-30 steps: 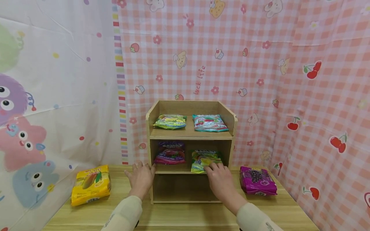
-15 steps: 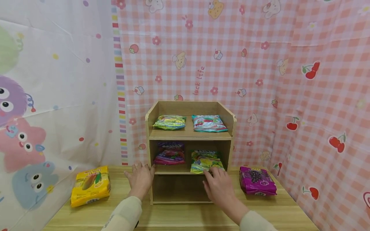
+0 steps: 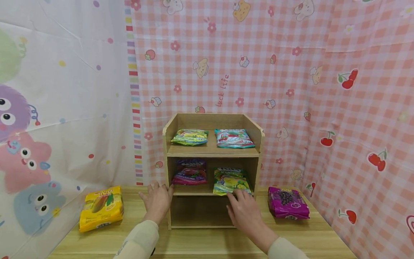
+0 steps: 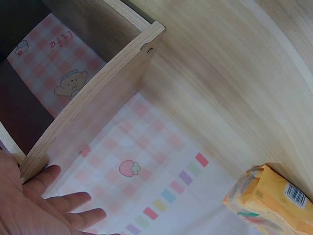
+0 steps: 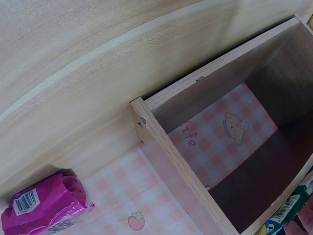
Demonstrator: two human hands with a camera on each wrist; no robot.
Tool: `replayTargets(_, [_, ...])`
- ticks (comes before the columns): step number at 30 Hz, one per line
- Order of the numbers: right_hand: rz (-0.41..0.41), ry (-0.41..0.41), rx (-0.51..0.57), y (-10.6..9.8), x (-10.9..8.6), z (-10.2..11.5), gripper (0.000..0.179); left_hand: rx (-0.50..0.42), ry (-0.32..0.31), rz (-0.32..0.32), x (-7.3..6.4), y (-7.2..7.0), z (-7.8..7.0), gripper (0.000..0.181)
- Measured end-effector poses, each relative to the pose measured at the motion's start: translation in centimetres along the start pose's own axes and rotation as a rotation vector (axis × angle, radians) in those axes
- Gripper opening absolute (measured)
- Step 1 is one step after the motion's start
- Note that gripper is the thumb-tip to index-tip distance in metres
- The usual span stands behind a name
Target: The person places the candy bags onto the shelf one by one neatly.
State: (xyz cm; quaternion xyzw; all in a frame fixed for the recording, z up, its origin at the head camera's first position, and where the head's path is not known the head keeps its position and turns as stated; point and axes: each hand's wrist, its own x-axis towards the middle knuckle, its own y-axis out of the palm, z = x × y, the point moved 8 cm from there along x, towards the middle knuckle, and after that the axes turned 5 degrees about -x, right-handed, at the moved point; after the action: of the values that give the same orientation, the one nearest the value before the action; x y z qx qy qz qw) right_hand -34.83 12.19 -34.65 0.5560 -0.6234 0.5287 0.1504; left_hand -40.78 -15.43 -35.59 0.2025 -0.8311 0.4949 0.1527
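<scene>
In the head view, a small wooden shelf unit stands on the table. My left hand rests at its left side panel; the left wrist view shows the hand with fingers spread beside the wood. On the middle shelf, a green and yellow candy bag lies at the right, its front at the shelf edge. The fingertips of my right hand touch this front edge. In the right wrist view, only part of the green bag and some fingers show at the corner.
A purple-pink candy bag lies on the middle shelf's left. The top shelf bears a yellow-green bag and a teal-white bag. A yellow mango bag and a purple grape bag flank the unit on the table.
My right hand has slid down and back from the green bag's right front to its lower edge, uncovering more of it. My left hand stays in place.
</scene>
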Motion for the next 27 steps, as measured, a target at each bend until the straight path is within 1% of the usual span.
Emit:
replayTargets(10, [0.059, -0.003, -0.030, 0.4, 0.0, 0.1, 0.043, -0.005, -0.004, 0.002, 0.0, 0.1, 0.1, 0.043])
replayTargets(13, [0.099, 0.009, -0.032, 0.8, 0.0, 0.0, 0.045, -0.009, -0.004, -0.001, 0.0, 0.1, 0.1, 0.043])
replayTargets(17, [0.170, 0.029, -0.035, 1.5, 0.0, -0.3, 0.052, -0.009, -0.007, 0.000, 0.1, 0.1, 0.1, 0.043])
replayTargets(21, [0.226, 0.040, -0.019, 2.1, 0.1, -0.4, 0.057, -0.003, -0.007, 0.005, 0.1, 0.2, 0.2, 0.043])
replayTargets(24, [0.237, 0.051, -0.006, 2.2, 0.3, -0.4, 0.057, -0.003, -0.006, 0.010, 0.1, 0.2, 0.1, 0.043])
replayTargets(27, [0.231, 0.063, 0.002, 2.1, 0.3, -0.5, 0.056, -0.006, -0.006, 0.012, 0.1, 0.2, 0.1, 0.043])
